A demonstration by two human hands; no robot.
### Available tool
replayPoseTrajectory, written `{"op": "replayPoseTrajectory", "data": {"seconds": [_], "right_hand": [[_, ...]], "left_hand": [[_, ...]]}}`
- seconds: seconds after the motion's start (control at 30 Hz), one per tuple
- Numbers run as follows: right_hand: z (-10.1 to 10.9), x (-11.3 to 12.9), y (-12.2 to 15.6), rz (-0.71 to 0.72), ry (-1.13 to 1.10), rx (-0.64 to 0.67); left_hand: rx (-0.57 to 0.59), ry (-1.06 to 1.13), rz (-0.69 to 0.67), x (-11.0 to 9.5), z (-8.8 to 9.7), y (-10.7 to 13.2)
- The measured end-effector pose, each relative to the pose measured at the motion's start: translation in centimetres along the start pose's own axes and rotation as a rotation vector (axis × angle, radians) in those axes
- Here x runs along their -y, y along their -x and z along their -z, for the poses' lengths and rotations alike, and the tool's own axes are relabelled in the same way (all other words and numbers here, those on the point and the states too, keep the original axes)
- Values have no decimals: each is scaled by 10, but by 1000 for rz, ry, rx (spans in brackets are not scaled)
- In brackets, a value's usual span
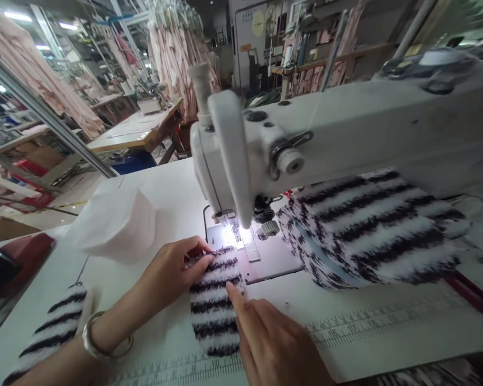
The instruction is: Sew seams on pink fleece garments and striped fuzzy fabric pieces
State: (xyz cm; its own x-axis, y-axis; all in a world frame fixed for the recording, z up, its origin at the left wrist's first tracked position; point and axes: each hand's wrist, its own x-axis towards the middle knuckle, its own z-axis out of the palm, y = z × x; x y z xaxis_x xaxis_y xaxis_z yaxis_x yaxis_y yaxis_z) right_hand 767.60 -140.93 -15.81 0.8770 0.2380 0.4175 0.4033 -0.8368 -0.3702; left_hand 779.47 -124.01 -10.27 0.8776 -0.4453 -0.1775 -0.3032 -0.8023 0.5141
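A small black-and-white striped fuzzy fabric piece lies flat in front of the lit needle area of a white sewing machine. My left hand pinches its upper left edge between thumb and fingers. From the right, my right hand rests an extended index finger on the piece's right side; its other fingers are bent and partly hidden. The fabric's top edge lies just short of the presser foot. Under the machine's arm sits a thick folded pile of the same striped fabric.
A stack of white pieces stands at the left on the white table. Another striped piece lies beside my left forearm. A printed ruler runs along the front. Pink garments hang behind other workbenches.
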Motion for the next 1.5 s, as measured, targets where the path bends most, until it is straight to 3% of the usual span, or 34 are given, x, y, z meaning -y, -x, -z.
{"op": "replayPoseTrajectory", "data": {"seconds": [0.17, 0.33, 0.4, 0.47, 0.53, 0.63, 0.73, 0.83, 0.97, 1.3, 1.4, 1.5], "right_hand": [[-7, -1, 1, 57, 29, -55], [-3, -7, -1, 10, 51, -46], [4, -10, -4, 28, 85, -56], [10, -12, -9, 59, 136, -53], [11, -12, -14, 109, 215, -51], [2, -14, -19, 177, 330, -65], [-6, -21, -18, 226, 394, -31], [-5, -29, -16, 254, 447, -27], [0, -29, -23, 197, 461, -41], [-13, -22, -38, 56, 331, -175], [-10, -28, -35, 71, 296, -142], [8, -40, -27, 92, 233, -69]], "left_hand": [[13, 16, 3, -1, -2, -2], [-24, -57, -5, 3, -2, -3], [-126, -152, -86, 3, 3, 3], [-267, -257, -222, 1, 7, 12], [-335, -317, -375, -2, 6, 23], [-274, -357, -560, -6, -9, 33], [-237, -377, -641, -7, -28, 31], [-218, -334, -651, -8, -37, 24], [-166, -310, -600, -10, -37, 16], [-236, -287, -602, -4, -39, 6], [-229, -298, -612, -6, -34, 9], [-182, -271, -598, -9, -17, 20]]}}
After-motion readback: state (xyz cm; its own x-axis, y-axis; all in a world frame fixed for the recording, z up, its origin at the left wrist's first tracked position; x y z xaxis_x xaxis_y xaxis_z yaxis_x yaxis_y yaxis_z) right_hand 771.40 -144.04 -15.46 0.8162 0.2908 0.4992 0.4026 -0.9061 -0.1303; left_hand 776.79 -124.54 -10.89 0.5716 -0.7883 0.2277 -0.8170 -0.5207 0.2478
